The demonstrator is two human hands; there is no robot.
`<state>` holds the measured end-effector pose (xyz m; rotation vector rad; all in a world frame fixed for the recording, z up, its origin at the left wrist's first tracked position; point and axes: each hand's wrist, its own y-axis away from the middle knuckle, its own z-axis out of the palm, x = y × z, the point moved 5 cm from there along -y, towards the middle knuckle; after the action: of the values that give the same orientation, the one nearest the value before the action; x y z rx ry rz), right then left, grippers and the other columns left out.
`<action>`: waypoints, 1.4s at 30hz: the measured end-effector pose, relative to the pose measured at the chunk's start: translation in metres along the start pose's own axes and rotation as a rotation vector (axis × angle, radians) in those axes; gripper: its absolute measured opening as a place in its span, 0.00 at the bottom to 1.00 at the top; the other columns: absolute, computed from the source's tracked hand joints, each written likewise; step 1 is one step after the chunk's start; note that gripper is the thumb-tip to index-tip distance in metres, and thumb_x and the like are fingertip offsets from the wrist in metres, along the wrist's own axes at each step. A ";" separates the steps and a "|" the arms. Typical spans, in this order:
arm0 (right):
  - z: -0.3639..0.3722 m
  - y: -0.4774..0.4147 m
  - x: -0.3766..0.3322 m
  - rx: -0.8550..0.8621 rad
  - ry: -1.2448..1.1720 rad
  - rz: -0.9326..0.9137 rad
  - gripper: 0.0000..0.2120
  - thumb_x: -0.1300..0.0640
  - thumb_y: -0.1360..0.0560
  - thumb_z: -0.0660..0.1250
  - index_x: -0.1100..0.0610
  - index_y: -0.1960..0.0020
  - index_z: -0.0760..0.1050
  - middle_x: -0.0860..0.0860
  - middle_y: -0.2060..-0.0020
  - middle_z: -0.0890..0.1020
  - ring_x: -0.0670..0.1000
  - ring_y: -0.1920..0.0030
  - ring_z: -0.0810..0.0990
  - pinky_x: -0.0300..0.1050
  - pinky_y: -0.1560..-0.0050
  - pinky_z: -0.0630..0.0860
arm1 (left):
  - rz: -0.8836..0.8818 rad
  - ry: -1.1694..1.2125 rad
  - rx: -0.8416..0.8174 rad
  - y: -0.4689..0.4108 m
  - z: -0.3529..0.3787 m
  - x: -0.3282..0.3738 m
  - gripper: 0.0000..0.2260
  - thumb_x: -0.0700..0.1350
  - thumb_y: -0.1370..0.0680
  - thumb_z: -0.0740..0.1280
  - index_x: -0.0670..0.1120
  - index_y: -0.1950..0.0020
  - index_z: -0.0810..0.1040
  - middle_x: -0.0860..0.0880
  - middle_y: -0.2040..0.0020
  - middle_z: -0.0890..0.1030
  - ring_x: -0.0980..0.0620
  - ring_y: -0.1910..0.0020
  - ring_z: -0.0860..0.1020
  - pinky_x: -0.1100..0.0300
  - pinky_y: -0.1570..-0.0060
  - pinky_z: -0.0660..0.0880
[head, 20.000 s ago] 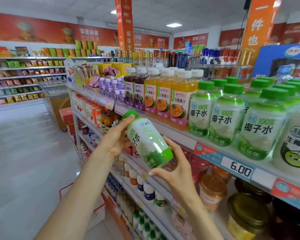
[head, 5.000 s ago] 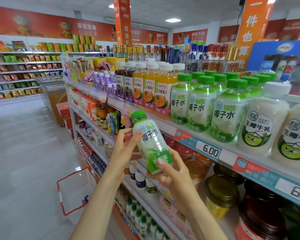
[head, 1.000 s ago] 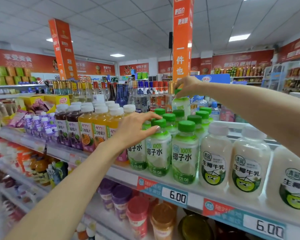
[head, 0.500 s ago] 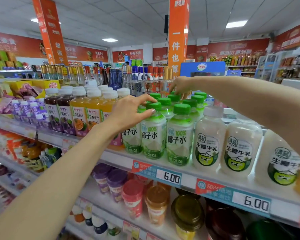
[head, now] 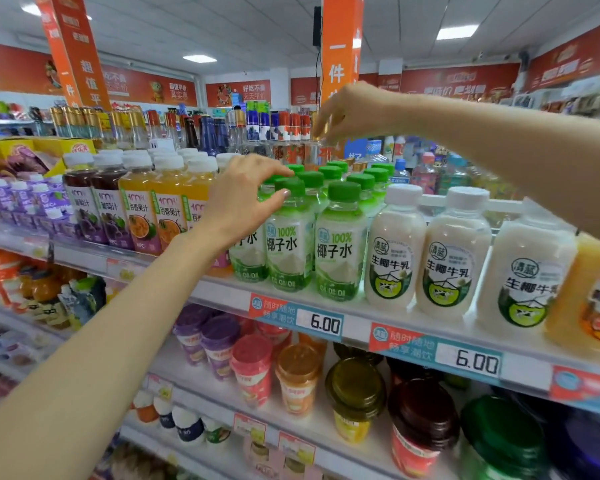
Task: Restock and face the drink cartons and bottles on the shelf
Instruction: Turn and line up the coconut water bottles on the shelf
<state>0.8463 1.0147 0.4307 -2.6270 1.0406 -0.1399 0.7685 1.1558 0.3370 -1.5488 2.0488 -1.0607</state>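
Ref point = left 6.00 price tag (head: 324,323) on the shelf (head: 219,296) lip. Directly above the tag: coconut-water bottles (head: 340,251), clear ribbed plastic, rounded shoulders, green screw caps, glossy green-white sleeves. They stand upright, three across at the front, with more rows of green caps behind. Left hand (head: 246,202) comes in from left of the tag and sits over the front-left bottle's top. Its fingers (head: 280,198) are spread fairly wide and lightly curved, with the thumb tip on the middle front cap and the index tip on a cap one row back; no wrap around any bottle. Right hand (head: 352,110) is high above the tag, over the back of the green-cap rows. Its fingers (head: 326,128) droop down, narrow and bunched, holding nothing visible; tips are motion-blurred. Up-right of the tag: squat, bulbous coconut-milk bottles (head: 394,254), cloudy white, white caps. Up-left of the tag: tall juice bottles (head: 139,209), orange and purple, white caps. Below the tag: foil-lidded tapered cups (head: 253,368), plus jars with dark lids.
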 end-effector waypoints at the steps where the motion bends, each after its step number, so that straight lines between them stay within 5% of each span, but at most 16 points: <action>1: -0.001 0.010 -0.007 -0.007 -0.028 -0.021 0.11 0.57 0.24 0.68 0.56 0.42 0.79 0.45 0.57 0.80 0.44 0.59 0.79 0.34 0.54 0.75 | 0.018 0.011 0.070 0.005 -0.001 0.005 0.12 0.46 0.23 0.66 0.48 0.40 0.77 0.48 0.40 0.77 0.49 0.39 0.71 0.62 0.44 0.61; 6: 0.017 0.051 -0.023 -0.098 -0.009 -0.109 0.11 0.50 0.26 0.69 0.54 0.46 0.81 0.48 0.57 0.83 0.43 0.61 0.80 0.28 0.61 0.71 | -0.018 0.084 0.196 0.029 0.005 0.017 0.10 0.44 0.24 0.67 0.45 0.44 0.78 0.47 0.44 0.77 0.50 0.41 0.71 0.77 0.48 0.58; 9: 0.023 0.060 -0.021 -0.077 0.030 -0.125 0.14 0.49 0.27 0.70 0.53 0.45 0.81 0.49 0.54 0.83 0.45 0.59 0.78 0.29 0.62 0.68 | -0.063 0.149 0.180 0.041 0.011 0.016 0.10 0.45 0.25 0.67 0.44 0.46 0.79 0.45 0.44 0.75 0.48 0.41 0.72 0.59 0.40 0.69; 11: 0.028 0.061 -0.018 -0.084 0.053 -0.106 0.16 0.48 0.28 0.71 0.52 0.42 0.79 0.49 0.53 0.82 0.48 0.56 0.78 0.33 0.61 0.68 | -0.077 0.175 0.170 0.048 0.013 0.017 0.11 0.46 0.26 0.66 0.44 0.46 0.79 0.44 0.45 0.74 0.48 0.42 0.72 0.49 0.44 0.73; 14: 0.038 0.060 -0.017 -0.104 0.075 -0.092 0.19 0.49 0.28 0.71 0.54 0.39 0.77 0.47 0.56 0.79 0.47 0.57 0.76 0.34 0.57 0.68 | -0.108 0.231 0.096 0.057 0.018 0.021 0.10 0.43 0.25 0.68 0.44 0.45 0.78 0.47 0.46 0.72 0.52 0.47 0.73 0.50 0.46 0.74; 19: 0.041 0.060 -0.016 -0.088 -0.046 -0.058 0.17 0.51 0.28 0.71 0.55 0.41 0.78 0.41 0.64 0.75 0.44 0.64 0.76 0.23 0.71 0.65 | -0.164 0.277 0.032 0.068 0.022 0.026 0.12 0.44 0.24 0.69 0.45 0.42 0.76 0.51 0.45 0.69 0.53 0.47 0.74 0.51 0.44 0.74; 23: 0.021 0.065 -0.025 -0.023 -0.064 -0.083 0.16 0.50 0.30 0.73 0.52 0.44 0.79 0.39 0.66 0.74 0.43 0.66 0.76 0.29 0.68 0.67 | -0.209 0.316 -0.035 0.074 0.023 0.024 0.17 0.50 0.25 0.69 0.47 0.38 0.73 0.51 0.41 0.70 0.54 0.42 0.72 0.51 0.40 0.73; 29: -0.014 0.080 -0.038 0.084 -0.317 -0.043 0.17 0.51 0.32 0.74 0.53 0.44 0.79 0.48 0.62 0.81 0.40 0.67 0.78 0.30 0.64 0.71 | -0.353 0.616 -0.096 0.077 0.018 0.047 0.36 0.60 0.36 0.68 0.48 0.32 0.66 0.55 0.40 0.73 0.59 0.43 0.73 0.65 0.45 0.72; 31: -0.014 0.085 -0.046 0.142 -0.415 -0.050 0.16 0.51 0.32 0.74 0.54 0.46 0.79 0.48 0.63 0.80 0.38 0.70 0.77 0.28 0.67 0.72 | -0.369 0.644 -0.075 0.078 0.016 0.056 0.31 0.59 0.35 0.71 0.50 0.36 0.67 0.58 0.46 0.75 0.62 0.49 0.75 0.64 0.49 0.75; 36: 0.011 0.093 -0.062 0.306 -0.567 -0.029 0.14 0.46 0.33 0.74 0.52 0.52 0.79 0.44 0.61 0.79 0.51 0.61 0.80 0.46 0.53 0.80 | -0.439 0.712 0.038 0.098 0.015 0.057 0.23 0.54 0.32 0.75 0.50 0.43 0.71 0.55 0.50 0.79 0.59 0.53 0.79 0.58 0.54 0.79; 42: 0.054 0.096 -0.070 0.270 -0.794 -0.092 0.09 0.52 0.27 0.70 0.52 0.48 0.80 0.49 0.59 0.83 0.43 0.64 0.78 0.33 0.64 0.73 | -0.526 0.882 0.047 0.140 0.015 0.041 0.26 0.55 0.37 0.78 0.55 0.43 0.73 0.53 0.48 0.82 0.58 0.51 0.81 0.63 0.56 0.79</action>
<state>0.7432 1.0099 0.3502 -2.1540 0.5674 0.6428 0.6727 1.1286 0.2290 -1.8449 2.0814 -2.2984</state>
